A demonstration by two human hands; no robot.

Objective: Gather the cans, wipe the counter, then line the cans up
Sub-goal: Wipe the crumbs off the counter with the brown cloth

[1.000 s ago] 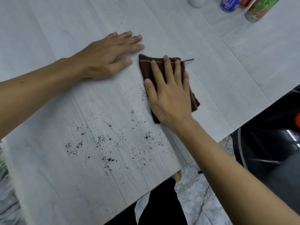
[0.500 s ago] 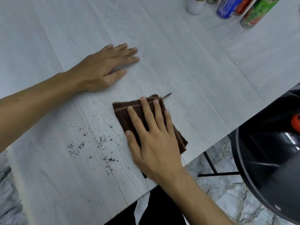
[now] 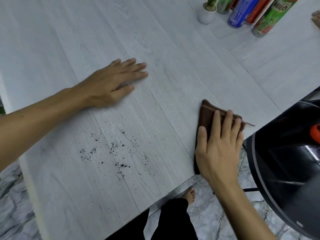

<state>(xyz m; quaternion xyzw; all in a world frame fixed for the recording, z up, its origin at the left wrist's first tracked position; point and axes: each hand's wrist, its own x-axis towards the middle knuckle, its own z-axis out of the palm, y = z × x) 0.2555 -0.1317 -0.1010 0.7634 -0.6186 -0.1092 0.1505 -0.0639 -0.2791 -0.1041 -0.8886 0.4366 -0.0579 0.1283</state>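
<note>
- The tabletop [image 3: 173,49] is pale grey-white with a wood grain, laid in long planks whose seams run slantwise across the view.
- A folded brown cloth [image 3: 206,115] with a thin pale stripe lies on it at the near edge, a loose thread trailing from one corner.
- The right hand [image 3: 220,149] lies flat on top of the cloth, its grip released, with straight fingers spread and pressing down and the thumb along the cloth's left side.
- Left of the cloth, a scatter of black crumbs [image 3: 112,149] speckles the planks; it is thickest in a few small clumps.
- Beyond the crumbs, up and to the left of the cloth, the left hand [image 3: 110,84] rests palm down on bare wood; its grip is released too and holds nothing.
- Well beyond the cloth, at the far side, the cans stand bunched together: a green Milo can [image 3: 271,16], a red can [image 3: 256,13], a blue can [image 3: 240,13] and another green can [image 3: 224,5].
- Just left of that bunch stands a small white plant pot [image 3: 207,14].
- Right of the cloth, off the tabletop, is a glossy black rounded object [image 3: 285,170] with an orange part — I cannot tell what it is.
- Below the cloth, past the edge, the floor [image 3: 207,219] is grey-white marble with dark veins.
- The person's black trousers [image 3: 173,220] and a bare foot [image 3: 190,194] show there.
</note>
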